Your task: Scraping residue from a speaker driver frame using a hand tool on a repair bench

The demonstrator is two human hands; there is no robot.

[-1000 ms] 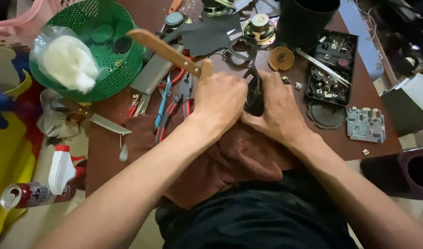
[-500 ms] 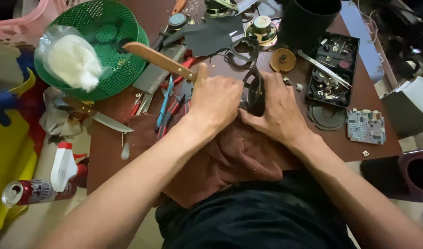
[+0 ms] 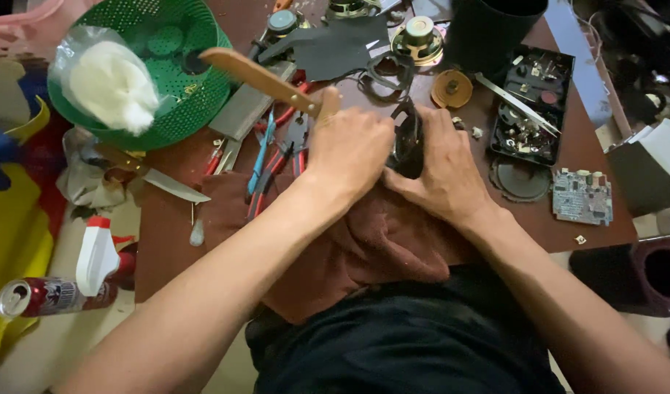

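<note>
The black speaker part (image 3: 406, 142) sat on the brown cloth (image 3: 364, 241) near the front edge of the worktop (image 3: 167, 233), squeezed between my two hands. My left hand (image 3: 349, 149) was clenched around a wooden-handled tool (image 3: 266, 80), its handle slanting up toward the far left corner and its working end hidden at the part. My right hand (image 3: 441, 171) gripped the part from the other side, fingers wrapped over it. To do this well, I judged, the right hand had to brace the part firmly against the cloth while the left worked the tool slowly, its tip aimed away from my fingers.

Just left of my left hand lay red-handled pliers (image 3: 276, 164) and a blue-handled tool (image 3: 260, 149), close enough to catch my wrist. A knife (image 3: 171, 186) lay further toward the left edge, beside a green colander (image 3: 167, 66) holding a plastic bag (image 3: 105, 80). Toward the right edge were a black tray of small parts (image 3: 532, 109) and a green circuit board (image 3: 582, 195). A small speaker (image 3: 419, 36) and a brass-coloured disc (image 3: 452, 87) lay nearer the far edge.
</note>
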